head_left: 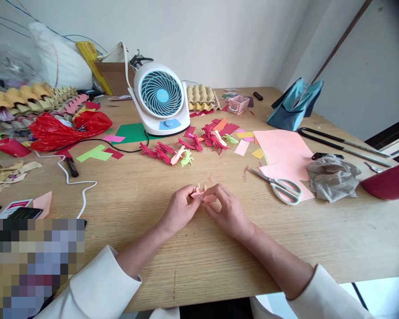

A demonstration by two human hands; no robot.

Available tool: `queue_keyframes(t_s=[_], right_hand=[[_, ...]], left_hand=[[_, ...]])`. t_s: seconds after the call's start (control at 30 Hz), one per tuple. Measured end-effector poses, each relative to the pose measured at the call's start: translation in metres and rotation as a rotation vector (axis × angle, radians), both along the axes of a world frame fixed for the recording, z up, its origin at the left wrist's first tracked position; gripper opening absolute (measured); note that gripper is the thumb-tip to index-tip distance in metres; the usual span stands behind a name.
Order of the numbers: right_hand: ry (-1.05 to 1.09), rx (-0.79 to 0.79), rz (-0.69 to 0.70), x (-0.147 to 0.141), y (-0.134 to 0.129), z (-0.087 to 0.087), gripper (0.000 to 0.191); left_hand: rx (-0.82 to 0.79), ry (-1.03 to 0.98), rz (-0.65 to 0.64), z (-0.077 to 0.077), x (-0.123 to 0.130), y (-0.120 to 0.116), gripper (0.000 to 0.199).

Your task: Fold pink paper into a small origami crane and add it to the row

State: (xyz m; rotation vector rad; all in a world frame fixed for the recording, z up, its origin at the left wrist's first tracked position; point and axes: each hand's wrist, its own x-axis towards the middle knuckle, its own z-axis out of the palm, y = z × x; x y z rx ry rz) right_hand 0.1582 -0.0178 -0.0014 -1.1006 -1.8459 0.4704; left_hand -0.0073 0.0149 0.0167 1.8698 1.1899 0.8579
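Note:
A small pink folded paper piece point(209, 199) is pinched between both hands above the middle of the table point(199, 266). My left hand point(182, 208) grips its left side with thumb and fingers. On the other side, my right hand point(229, 210) has its fingers closed on the paper's upper right part. The fingers hide some of the folds. Beyond the hands lies a row of folded paper figures in dark red point(162, 153), pale pink point(177, 155) and light green point(187, 158). White-handled scissors point(286, 190) rest to the right, partly on pink paper sheets point(286, 150).
A white fan point(161, 99) stands behind the figures. Egg cartons point(20, 99), a red plastic bag point(69, 128) and a marker point(72, 167) are at left. A blue bag point(294, 106), crumpled grey cloth point(334, 177) and black-gripped metal bar point(346, 144) lie at right.

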Motion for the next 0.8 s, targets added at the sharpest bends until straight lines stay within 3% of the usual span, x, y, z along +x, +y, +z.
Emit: queue_keyframes(t_s=[0.13,0.37,0.8], right_hand=[[-0.143,0.073,-0.033,0.001,0.0,-0.002,0.012],[-0.174,0.085,-0.033,0.002,0.001,-0.002,0.013],[0.101,-0.083,-0.002,0.002,0.002,0.0,0.007]], left_hand=[[-0.013,-0.005,-0.015,0.0,0.002,-0.002,0.023],[-0.083,-0.028,-0.08,-0.002,0.0,0.001,0.024],[-0.085,-0.051,-0.113,-0.002,-0.009,0.011,0.024]])
